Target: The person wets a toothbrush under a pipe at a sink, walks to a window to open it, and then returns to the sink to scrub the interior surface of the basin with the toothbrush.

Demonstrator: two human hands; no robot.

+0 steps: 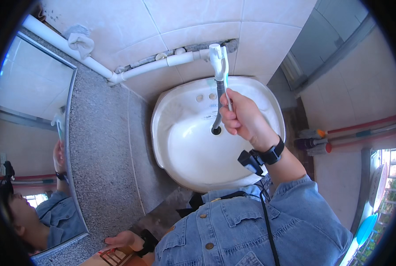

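My right hand [240, 115] is closed around a slim white-and-green stick [226, 73], shaped like a toothbrush. It is raised above the white washbasin [184, 155], its upper end beside a white tap fitting [215, 60]; I cannot tell whether they touch. A grey ribbed hose [220, 95] runs from that fitting down into the basin's drain [216, 131], partly behind my fingers. Low on the left, my left hand [122, 240] appears open, fingers stretched to the left. Just below it is a brown slatted thing [116, 256] with some red, whose kind I cannot make out.
White piping [149, 66] crosses the tiled wall behind the basin, with a white cloth [81, 44] hanging on it. A framed mirror [38, 102] stands at left by a speckled grey ledge [100, 146]. Several rod-like handles [362, 133] lean at right. A black cable [266, 221] hangs over my denim shirt.
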